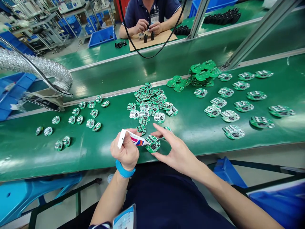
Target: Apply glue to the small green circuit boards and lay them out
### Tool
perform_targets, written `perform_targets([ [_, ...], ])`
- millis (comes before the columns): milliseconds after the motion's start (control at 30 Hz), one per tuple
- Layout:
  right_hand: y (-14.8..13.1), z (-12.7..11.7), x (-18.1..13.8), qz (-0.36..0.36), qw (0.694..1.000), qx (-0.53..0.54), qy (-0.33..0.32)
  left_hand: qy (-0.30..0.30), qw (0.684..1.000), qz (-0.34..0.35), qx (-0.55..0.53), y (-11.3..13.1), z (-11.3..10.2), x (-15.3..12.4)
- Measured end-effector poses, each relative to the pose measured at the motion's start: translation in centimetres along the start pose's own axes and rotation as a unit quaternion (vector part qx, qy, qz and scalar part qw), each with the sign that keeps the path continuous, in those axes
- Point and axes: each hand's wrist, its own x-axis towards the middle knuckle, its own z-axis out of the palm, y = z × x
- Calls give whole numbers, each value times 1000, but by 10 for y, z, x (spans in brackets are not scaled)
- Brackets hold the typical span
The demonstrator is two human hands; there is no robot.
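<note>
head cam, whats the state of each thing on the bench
left hand, closed around the squeeze tube
squeeze tube, tilted, nozzle at the circuit board
circuit board, lying flat under the nozzle
right hand, open, fingers spread around that board
other round green boards, lying loose, overlapping in the middle heap
foil duct, bent in an arc

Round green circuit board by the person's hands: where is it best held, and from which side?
Pinch the round green circuit board by its thin outer rim, coming from the right, where the right hand is. Components crowd its flat top, and a white-and-red tube reaches it from the left.
</note>
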Motion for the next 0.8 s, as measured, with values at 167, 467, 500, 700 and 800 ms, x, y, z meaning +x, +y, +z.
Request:
perform_targets([
  [167,0,0,1,-10,1000,1,3,16,998,64,8,-1,-2,0],
  [467,1,1,-1,-9,1000,1,-3,14,990,132,41,-11,-9,-1],
  [500,1,1,-1,-8,1000,0,-3,9,990,138,43,-11,-10,-1],
  [700,0,0,-2,-8,1000,0,-3,0,986,160,37,-22,-11,1],
  [800,-1,0,-2,-6,1000,0,-5,3,996,94,8,-32,-15,-1],
])
